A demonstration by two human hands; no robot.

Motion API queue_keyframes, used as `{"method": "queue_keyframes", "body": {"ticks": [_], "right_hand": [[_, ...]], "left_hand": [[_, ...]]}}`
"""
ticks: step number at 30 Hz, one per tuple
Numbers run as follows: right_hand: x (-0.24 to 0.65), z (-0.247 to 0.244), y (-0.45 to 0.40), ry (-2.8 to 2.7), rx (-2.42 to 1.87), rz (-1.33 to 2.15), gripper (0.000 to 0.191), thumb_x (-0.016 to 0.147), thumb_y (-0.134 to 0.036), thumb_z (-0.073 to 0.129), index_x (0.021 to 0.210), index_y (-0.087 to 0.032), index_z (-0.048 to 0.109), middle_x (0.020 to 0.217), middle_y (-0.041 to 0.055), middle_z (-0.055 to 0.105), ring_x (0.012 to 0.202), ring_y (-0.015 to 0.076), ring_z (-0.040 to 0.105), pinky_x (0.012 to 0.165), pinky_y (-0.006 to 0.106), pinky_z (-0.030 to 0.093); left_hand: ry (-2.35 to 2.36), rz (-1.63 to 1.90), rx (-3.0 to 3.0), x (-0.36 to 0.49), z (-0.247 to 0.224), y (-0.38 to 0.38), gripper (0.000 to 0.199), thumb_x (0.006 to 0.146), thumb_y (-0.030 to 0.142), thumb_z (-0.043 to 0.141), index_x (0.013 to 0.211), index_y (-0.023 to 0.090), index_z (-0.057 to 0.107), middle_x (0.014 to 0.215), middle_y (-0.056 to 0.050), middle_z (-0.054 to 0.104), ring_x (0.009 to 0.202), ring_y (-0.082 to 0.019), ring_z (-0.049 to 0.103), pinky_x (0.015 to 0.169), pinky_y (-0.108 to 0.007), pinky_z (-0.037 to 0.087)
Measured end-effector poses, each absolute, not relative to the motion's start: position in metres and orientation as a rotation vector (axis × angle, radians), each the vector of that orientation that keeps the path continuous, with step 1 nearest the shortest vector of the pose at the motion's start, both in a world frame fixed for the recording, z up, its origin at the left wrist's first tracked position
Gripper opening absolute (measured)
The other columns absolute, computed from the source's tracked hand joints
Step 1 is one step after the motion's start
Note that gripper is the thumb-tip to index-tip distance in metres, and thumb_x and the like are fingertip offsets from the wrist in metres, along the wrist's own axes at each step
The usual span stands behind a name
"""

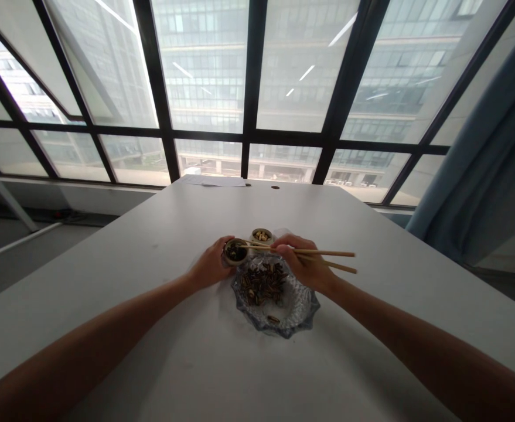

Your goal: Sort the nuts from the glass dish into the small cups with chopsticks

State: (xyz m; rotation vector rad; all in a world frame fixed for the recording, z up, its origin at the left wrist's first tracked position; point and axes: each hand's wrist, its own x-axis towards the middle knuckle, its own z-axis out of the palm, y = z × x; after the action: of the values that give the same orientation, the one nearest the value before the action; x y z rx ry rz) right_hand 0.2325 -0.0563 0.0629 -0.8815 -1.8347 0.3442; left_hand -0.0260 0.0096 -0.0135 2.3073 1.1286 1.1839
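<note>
My left hand (213, 264) is closed around a small round cup (235, 262) with dark seeds or shells inside, tilted a little toward me. My right hand (301, 261) grips a pair of wooden chopsticks (327, 253), whose tips reach to the mouth of that cup. Whether the tips pinch anything is too small to tell. Just below both hands sits a clear scalloped glass bowl (301, 316), with dark striped seeds (263, 284) heaped in its left and back part. Behind it stands a second small cup (262, 234) holding pale kernels.
The white table (187, 363) stretches ahead to tall windows (208, 70) with dark frames. Papers (215, 181) lie at its far edge near two round holes. A blue curtain (472, 152) hangs on the right, and a white metal frame (6, 193) stands at the left.
</note>
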Motion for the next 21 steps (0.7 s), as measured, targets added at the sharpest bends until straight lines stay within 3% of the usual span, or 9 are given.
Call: {"method": "queue_keyframes", "body": {"ticks": [8,15,21], "right_hand": [[0.252,0.065,-0.058,-1.624,-0.93,0.409,0.055,0.096,-0.066,0.049,0.076,-0.02,0.072,0.067,0.0055,0.074,0.066,0.0193,0.07,0.062,0.03,0.054],[0.261,0.065,-0.062,-1.642,-0.946,0.497,0.061,0.092,-0.072,0.051,0.066,-0.019,0.069,0.053,0.0047,0.068,0.049,0.0172,0.064,0.049,0.028,0.05],[0.271,0.061,-0.06,-1.958,-0.915,0.415,0.058,0.101,-0.06,0.044,0.066,-0.019,0.067,0.054,0.0048,0.068,0.049,0.0157,0.062,0.048,0.026,0.047]], "left_hand": [[1.137,1.153,2.302,-0.027,-0.015,0.011,0.074,0.064,0.019,0.078,0.132,0.018,0.05,0.131,-0.015,0.066,0.12,-0.03,0.065,0.106,-0.047,0.052],[1.16,1.155,2.297,-0.027,-0.016,0.012,0.074,0.064,0.02,0.078,0.133,0.018,0.05,0.131,-0.015,0.065,0.12,-0.031,0.065,0.107,-0.048,0.051],[1.193,1.126,2.28,-0.027,-0.016,0.013,0.073,0.069,0.029,0.078,0.135,0.016,0.049,0.132,-0.017,0.065,0.12,-0.032,0.064,0.106,-0.05,0.051]]}}
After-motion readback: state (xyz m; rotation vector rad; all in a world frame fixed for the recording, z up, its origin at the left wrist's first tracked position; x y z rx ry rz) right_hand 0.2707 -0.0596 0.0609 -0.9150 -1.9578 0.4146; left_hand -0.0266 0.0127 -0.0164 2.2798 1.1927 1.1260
